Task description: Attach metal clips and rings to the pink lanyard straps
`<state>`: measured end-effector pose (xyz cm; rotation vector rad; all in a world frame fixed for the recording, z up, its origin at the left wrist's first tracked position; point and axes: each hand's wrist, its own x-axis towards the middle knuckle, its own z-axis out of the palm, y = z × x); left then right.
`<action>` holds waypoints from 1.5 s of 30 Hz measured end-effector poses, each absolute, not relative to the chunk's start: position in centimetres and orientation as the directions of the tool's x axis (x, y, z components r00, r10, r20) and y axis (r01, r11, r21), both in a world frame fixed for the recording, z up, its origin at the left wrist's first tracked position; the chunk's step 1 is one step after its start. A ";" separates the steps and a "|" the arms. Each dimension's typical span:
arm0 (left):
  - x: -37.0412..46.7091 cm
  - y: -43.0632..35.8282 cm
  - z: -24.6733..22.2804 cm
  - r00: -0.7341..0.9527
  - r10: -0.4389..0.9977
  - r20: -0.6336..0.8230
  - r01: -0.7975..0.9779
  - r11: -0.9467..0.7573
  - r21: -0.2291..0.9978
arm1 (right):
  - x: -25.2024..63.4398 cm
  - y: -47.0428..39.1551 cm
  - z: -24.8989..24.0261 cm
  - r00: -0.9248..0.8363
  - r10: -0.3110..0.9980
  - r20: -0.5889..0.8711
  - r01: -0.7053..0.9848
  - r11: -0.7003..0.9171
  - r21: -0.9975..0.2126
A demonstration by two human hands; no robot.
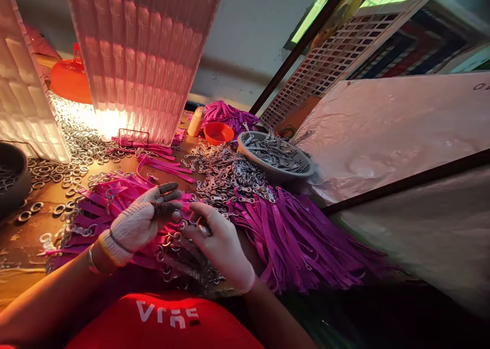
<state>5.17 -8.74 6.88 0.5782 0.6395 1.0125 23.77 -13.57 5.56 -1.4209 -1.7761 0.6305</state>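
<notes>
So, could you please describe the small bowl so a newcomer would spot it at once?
From the tall pink-lit ribbed panel, look right to the pale bottle. Beside it, in front of the pile of purple straps, sits the small round bowl; unlike the bottle and the grey basin to its right, it is orange-red.

Head view: looks forward and down from head height, over the red shirt at the bottom edge.
Left hand, right hand: seen near, from above, around the lower middle.
Tabletop: viewed obliquely, spreading from lower left to upper middle.
Wall: faced farther off, at top middle.
Pale sheet: caught at a slant, on the right.
</notes>
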 end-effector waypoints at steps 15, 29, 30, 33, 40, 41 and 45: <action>7.1 -9.5 6.5 0.319 0.909 -0.267 -0.654 0.415 0.632 | 22.4 -12.9 3.9 -0.096 0.764 0.638 0.689 0.514 -0.512; 5.7 -9.2 5.5 0.273 0.962 -0.025 -0.228 0.090 0.970 | 22.0 -13.2 4.3 -0.022 0.911 0.411 0.511 0.364 -0.779; 5.5 -9.2 5.4 0.270 0.962 -0.036 -0.210 0.096 0.973 | 22.2 -13.2 4.6 -0.024 0.930 0.367 0.526 0.324 -0.786; 5.3 -9.2 5.2 0.238 0.971 -0.029 -0.179 0.073 0.981 | 23.0 -13.2 5.2 -0.062 0.941 0.331 0.591 0.302 -0.748; 5.5 -9.1 5.2 0.349 0.936 0.040 -0.154 0.015 0.988 | 23.7 -12.5 5.9 -0.281 0.866 0.414 0.689 0.482 -0.541; 5.6 -8.9 5.0 0.368 0.929 0.036 -0.153 0.023 0.988 | 23.6 -12.4 6.1 -0.315 0.865 0.392 0.719 0.486 -0.496; 6.1 -8.3 4.1 0.402 0.916 -0.022 -0.191 0.107 0.976 | 23.5 -11.9 6.4 -0.366 0.849 0.382 0.786 0.502 -0.362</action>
